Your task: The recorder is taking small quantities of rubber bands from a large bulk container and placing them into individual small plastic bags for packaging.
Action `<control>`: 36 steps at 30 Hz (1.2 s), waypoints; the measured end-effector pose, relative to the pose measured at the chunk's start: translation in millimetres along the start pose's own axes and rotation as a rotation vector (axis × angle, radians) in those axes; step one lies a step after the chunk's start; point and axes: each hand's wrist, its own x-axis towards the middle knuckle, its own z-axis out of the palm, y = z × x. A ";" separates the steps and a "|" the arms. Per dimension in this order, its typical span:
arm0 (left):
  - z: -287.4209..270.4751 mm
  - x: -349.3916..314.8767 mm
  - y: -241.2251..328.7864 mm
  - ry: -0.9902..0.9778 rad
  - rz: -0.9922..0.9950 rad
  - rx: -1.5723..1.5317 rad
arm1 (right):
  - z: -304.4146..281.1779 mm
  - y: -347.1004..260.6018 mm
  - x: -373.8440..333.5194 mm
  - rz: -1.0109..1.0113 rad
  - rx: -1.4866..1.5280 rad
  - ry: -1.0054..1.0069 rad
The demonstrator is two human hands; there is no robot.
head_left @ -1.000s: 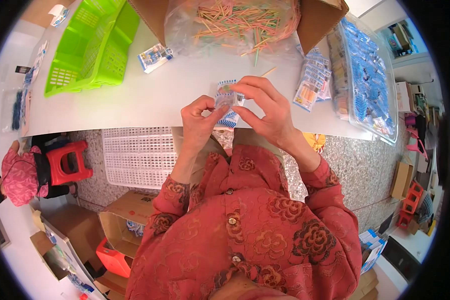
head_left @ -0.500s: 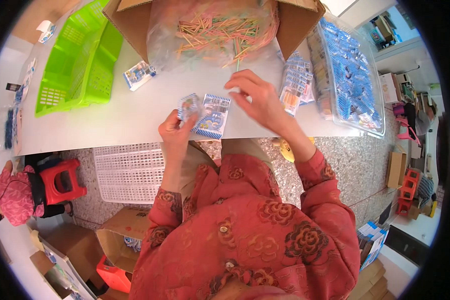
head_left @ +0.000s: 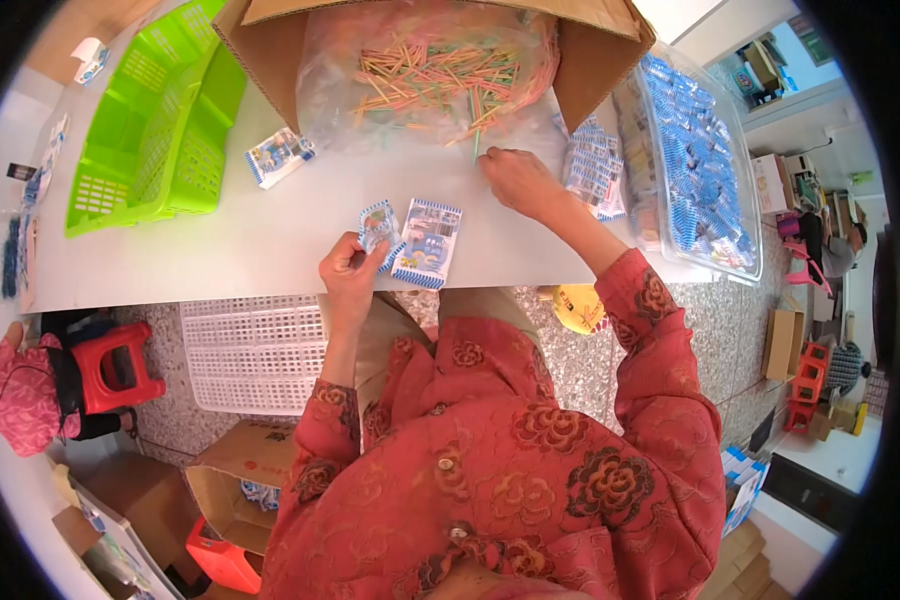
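White table [head_left: 220,250], near edge just below the left grip; speckled floor [head_left: 685,345] beyond that edge.

Left hand [head_left: 348,272]: one, thumb and fingers pinched narrow on the lower part of a small packet [head_left: 378,225], clear and blue. Packet tilted a little; whether it also rests on the tabletop cannot be told.

Blue-striped packet [head_left: 428,243]: one, larger, flat on the table, just right of the left grip.

Right hand [head_left: 523,183]: one, fingers curled, tips drawn together at the near end of a green stick [head_left: 476,138]; whether they grip it cannot be told.

Sticks [head_left: 440,75]: many, pink, yellow and green, heaped loose in a clear bag [head_left: 320,110], beyond the right grip and to its left.

Box [head_left: 255,55]: cardboard, open toward the hands, around the bag.

Pile of packets [head_left: 592,165]: just right of the right hand.

Tub [head_left: 755,255]: clear, farther right, heaped with blue-striped packets.

Lone packet [head_left: 278,157]: beyond the left grip, to its left.

Basket [head_left: 150,185]: green, farther left again.

Crate [head_left: 255,355]: white, on the floor, below and left of the left grip.

Stool [head_left: 120,370]: red, well left of the crate; a person [head_left: 35,395] in pink beside it.
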 end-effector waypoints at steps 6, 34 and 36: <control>4.8 -2.4 7.6 0.006 0.020 -0.059 | -5.0 40.1 36.4 0.268 0.393 0.333; 7.6 -3.2 24.5 0.004 0.091 -0.095 | 2.0 69.8 87.6 0.528 0.330 0.061; 8.3 -3.7 24.6 0.003 0.105 -0.114 | -3.0 65.5 79.7 0.560 0.468 0.120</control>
